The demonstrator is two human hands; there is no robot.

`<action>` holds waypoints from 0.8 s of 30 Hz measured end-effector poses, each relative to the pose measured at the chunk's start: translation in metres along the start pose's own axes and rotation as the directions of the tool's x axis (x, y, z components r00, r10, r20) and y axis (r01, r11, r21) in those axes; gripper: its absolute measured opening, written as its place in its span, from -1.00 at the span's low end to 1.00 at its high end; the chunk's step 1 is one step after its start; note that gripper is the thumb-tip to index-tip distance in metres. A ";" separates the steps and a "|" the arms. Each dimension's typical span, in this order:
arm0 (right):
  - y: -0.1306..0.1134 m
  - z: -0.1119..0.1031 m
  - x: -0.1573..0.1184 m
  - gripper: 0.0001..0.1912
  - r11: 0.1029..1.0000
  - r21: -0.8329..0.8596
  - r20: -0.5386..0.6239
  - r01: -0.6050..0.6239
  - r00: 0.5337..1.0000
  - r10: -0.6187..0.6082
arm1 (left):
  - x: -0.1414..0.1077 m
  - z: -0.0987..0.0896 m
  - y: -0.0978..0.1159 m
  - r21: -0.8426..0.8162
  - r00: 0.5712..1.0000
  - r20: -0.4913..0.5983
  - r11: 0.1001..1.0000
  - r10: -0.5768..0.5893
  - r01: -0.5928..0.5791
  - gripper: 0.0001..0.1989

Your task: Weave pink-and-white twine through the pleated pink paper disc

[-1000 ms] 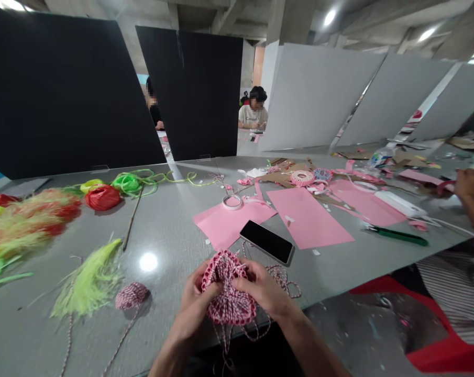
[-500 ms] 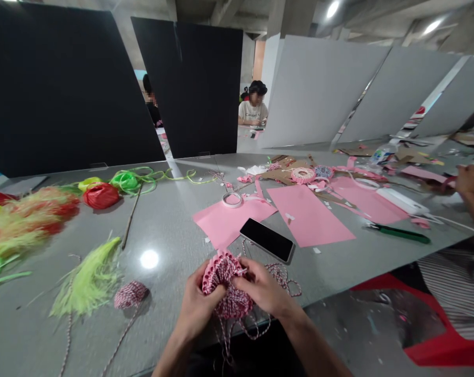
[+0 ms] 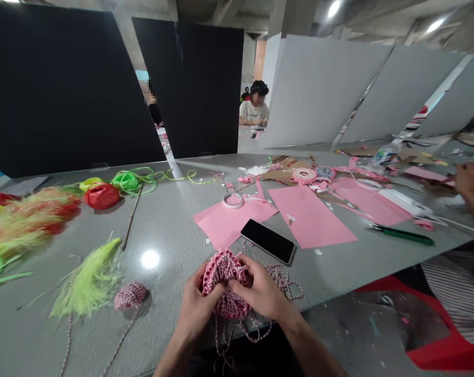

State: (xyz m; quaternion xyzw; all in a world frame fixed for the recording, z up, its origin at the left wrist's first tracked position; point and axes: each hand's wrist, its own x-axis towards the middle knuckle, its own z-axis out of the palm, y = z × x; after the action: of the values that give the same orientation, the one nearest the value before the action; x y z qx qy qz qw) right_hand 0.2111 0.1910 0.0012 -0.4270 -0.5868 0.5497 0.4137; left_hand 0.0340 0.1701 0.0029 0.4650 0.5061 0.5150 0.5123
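Observation:
A round pink ring wound with pink-and-white cord (image 3: 229, 303) is held between my two hands at the table's near edge. My left hand (image 3: 199, 293) grips its left side, the thumb pressed on the wound cord near the middle. From the right, my right hand (image 3: 262, 288) holds it, thumb and fingers closed at the centre. What the right fingertips pinch, if anything besides the ring, is hidden. Loose loops of the same cord (image 3: 286, 280) lie to the right and dangle below. A black phone (image 3: 268, 241) rests just beyond my hands.
Pink sheets (image 3: 309, 217), a roll of tape (image 3: 232, 200) and a green cutter (image 3: 401, 234) lie ahead and right. A cord ball (image 3: 130, 296), yellow-green fringe (image 3: 89, 280), a stick (image 3: 132, 217) and a red twine ball (image 3: 102, 195) are left. Another person's hand (image 3: 472, 178) is at far right.
My right thumb has shifted slightly left toward the middle of the wound ring. Both hands keep their hold, and the view has moved only a little.

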 end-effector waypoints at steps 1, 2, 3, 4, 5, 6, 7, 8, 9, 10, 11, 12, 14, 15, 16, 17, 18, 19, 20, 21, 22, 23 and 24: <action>0.001 0.000 0.000 -0.60 1.000 -0.011 -0.011 0.010 1.000 -0.010 | 0.000 0.000 0.000 0.007 1.000 -0.002 1.000 -0.002 0.002 -0.64; 0.001 0.000 -0.001 -0.61 1.000 0.003 -0.006 0.005 1.000 -0.005 | 0.000 -0.001 0.001 0.010 1.000 0.000 1.000 -0.003 0.003 -0.64; 0.000 0.000 -0.001 -0.62 0.999 0.042 0.013 -0.011 1.000 0.011 | 0.000 -0.002 0.000 0.011 1.000 0.006 1.000 -0.003 0.003 -0.64; 0.000 -0.001 0.000 -0.61 0.994 0.100 0.045 -0.035 0.999 0.030 | 0.000 -0.002 0.000 0.007 1.000 0.013 1.000 -0.003 0.003 -0.63; -0.001 -0.002 0.000 -0.59 0.984 0.166 0.078 -0.059 0.996 0.047 | 0.000 -0.003 -0.001 -0.001 1.000 0.018 1.000 -0.003 0.003 -0.62; -0.003 -0.002 0.000 -0.57 0.970 0.229 0.108 -0.083 0.992 0.059 | 0.000 -0.003 -0.002 -0.012 1.000 0.021 1.000 -0.007 0.007 -0.62; -0.004 -0.003 0.000 -0.55 0.954 0.281 0.134 -0.103 0.989 0.067 | 0.000 -0.004 -0.004 -0.025 1.000 0.022 1.000 -0.014 0.015 -0.61; -0.004 -0.004 0.001 -0.53 0.940 0.322 0.151 -0.116 0.986 0.070 | 0.000 -0.004 -0.005 -0.041 1.000 0.019 0.999 -0.023 0.024 -0.61; -0.005 -0.004 0.001 -0.51 0.928 0.351 0.162 -0.126 0.984 0.072 | 0.000 -0.004 -0.005 -0.061 0.999 0.017 0.998 -0.034 0.035 -0.60; -0.005 -0.004 0.001 -0.50 0.921 0.366 0.171 -0.136 0.982 0.077 | 0.000 -0.004 -0.006 -0.079 0.999 0.016 0.996 -0.043 0.044 -0.59; -0.005 -0.004 0.001 -0.49 0.918 0.371 0.168 -0.141 0.982 0.083 | 0.001 -0.004 -0.005 -0.092 0.999 0.017 0.994 -0.051 0.052 -0.58; -0.004 -0.004 0.001 -0.49 0.920 0.366 0.150 -0.137 0.985 0.087 | 0.001 -0.004 -0.005 -0.096 0.998 0.020 0.994 -0.055 0.057 -0.58; -0.002 -0.002 0.001 -0.49 0.936 0.333 0.082 -0.111 0.993 0.088 | 0.002 -0.004 -0.002 -0.079 0.998 0.028 0.995 -0.059 0.061 -0.59; -0.001 -0.001 0.001 -0.50 0.946 0.309 0.053 -0.098 0.995 0.085 | 0.002 -0.004 -0.001 -0.066 0.998 0.030 0.996 -0.060 0.062 -0.60; -0.001 0.001 0.002 -0.52 0.954 0.286 0.033 -0.087 0.996 0.081 | 0.003 -0.004 0.000 -0.056 0.998 0.031 0.996 -0.061 0.063 -0.61; 0.000 0.002 0.002 -0.54 0.960 0.269 0.024 -0.080 0.997 0.077 | 0.003 -0.003 0.001 -0.052 0.998 0.031 0.997 -0.064 0.065 -0.63; -0.001 0.003 0.002 -0.57 0.962 0.261 0.024 -0.079 0.997 0.075 | 0.003 -0.003 0.001 -0.052 0.997 0.029 0.996 -0.066 0.068 -0.64; -0.001 0.003 0.002 -0.60 0.961 0.264 0.023 -0.080 0.997 0.077 | 0.003 -0.002 0.002 -0.054 0.997 0.027 0.996 -0.069 0.070 -0.65; -0.003 0.003 0.002 -0.64 0.958 0.273 0.021 -0.085 0.996 0.082 | 0.003 -0.001 0.002 -0.054 0.997 0.024 0.996 -0.069 0.070 -0.66; -0.005 0.003 0.002 -0.68 0.954 0.284 0.022 -0.092 0.996 0.089 | 0.002 0.000 0.002 -0.060 0.997 0.022 0.996 -0.069 0.070 -0.67; -0.007 0.003 0.001 -0.73 0.950 0.294 0.028 -0.102 0.995 0.098 | 0.001 0.001 0.002 -0.079 0.997 0.023 0.994 -0.073 0.074 -0.67; -0.010 0.002 0.001 -0.78 0.947 0.298 0.038 -0.117 0.993 0.110 | 0.000 0.002 0.002 -0.115 0.996 0.032 0.990 -0.082 0.085 -0.66; -0.013 0.002 0.001 -0.82 0.945 0.299 0.050 -0.131 0.991 0.122 | -0.001 0.003 0.002 -0.169 0.994 0.044 0.980 -0.095 0.101 -0.65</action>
State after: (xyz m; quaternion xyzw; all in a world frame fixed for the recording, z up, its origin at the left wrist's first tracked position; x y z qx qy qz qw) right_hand 0.2080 0.1911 0.0139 -0.3873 -0.4737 0.6647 0.4287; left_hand 0.0367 0.1690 0.0053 0.4030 0.4732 0.5221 0.5840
